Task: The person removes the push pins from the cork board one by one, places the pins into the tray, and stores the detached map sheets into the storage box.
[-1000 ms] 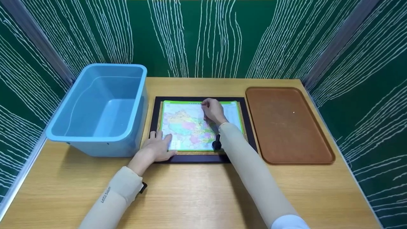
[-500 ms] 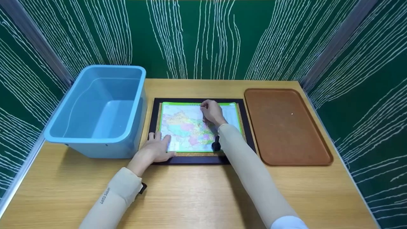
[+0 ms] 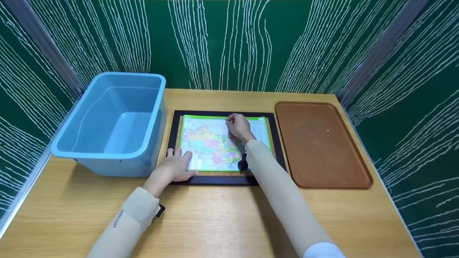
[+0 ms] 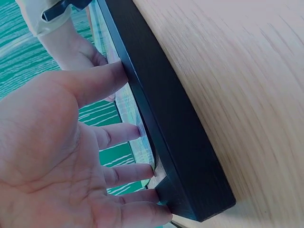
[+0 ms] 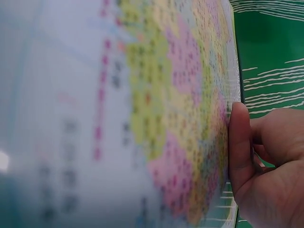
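A: Pressing flat on the near left corner, the left hand (image 3: 176, 165) lies with straight fingers over the black frame (image 3: 222, 179) and the edge of the map (image 3: 208, 143). Why there?

B: I'd judge it steadies the frame on the surface (image 3: 215, 222). That grip is open and holds nothing.

A: And the right hand (image 3: 238, 127)?

B: It rests on the far middle of the map, fingers bent down onto the sheet. The wrist view shows the thumb against the map's surface, but I cannot tell whether it pinches anything.

A: The rest?

B: A blue tub (image 3: 111, 122) stands left of the frame, a brown tray (image 3: 322, 143) right of it.
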Available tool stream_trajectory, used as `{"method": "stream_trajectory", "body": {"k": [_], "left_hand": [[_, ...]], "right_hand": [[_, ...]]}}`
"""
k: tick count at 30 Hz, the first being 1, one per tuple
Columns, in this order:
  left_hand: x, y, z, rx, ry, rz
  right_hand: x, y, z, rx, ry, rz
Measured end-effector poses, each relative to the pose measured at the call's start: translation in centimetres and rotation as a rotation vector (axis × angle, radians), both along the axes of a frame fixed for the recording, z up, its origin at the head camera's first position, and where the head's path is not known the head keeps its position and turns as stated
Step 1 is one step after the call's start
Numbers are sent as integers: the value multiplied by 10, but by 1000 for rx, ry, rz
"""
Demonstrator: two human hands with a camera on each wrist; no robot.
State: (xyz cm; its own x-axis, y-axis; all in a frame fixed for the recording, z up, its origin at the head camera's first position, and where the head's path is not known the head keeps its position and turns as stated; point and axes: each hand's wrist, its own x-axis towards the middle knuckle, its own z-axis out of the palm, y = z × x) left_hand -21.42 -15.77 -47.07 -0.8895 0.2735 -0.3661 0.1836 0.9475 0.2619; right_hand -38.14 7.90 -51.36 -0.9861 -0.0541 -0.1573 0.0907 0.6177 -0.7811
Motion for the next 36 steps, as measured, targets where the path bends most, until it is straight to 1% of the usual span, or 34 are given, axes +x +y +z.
{"method": "stream_trajectory", "body": {"k": [2,7,14,17,25,31,36], "left_hand": [[1,-2,0,-4,-1,-1],[2,-6,1,-2,-7,6],[1,-4,-1,1,-3,-2],[1,-3,-1,-1,-5,-4],[0,1,1,-12,3,-14],[-1,3,2,-20,9,-6],[-2,1,1,-26,9,-18]], "right_hand": [[0,-2,-1,9,11,5],[0,-6,-3,0,-3,23],[1,-2,-2,92,123,67],[2,-1,-1,71,100,67],[0,2,3,38,-7,31],[-3,4,3,25,-32,34],[-2,4,3,-7,-50,40]]}}
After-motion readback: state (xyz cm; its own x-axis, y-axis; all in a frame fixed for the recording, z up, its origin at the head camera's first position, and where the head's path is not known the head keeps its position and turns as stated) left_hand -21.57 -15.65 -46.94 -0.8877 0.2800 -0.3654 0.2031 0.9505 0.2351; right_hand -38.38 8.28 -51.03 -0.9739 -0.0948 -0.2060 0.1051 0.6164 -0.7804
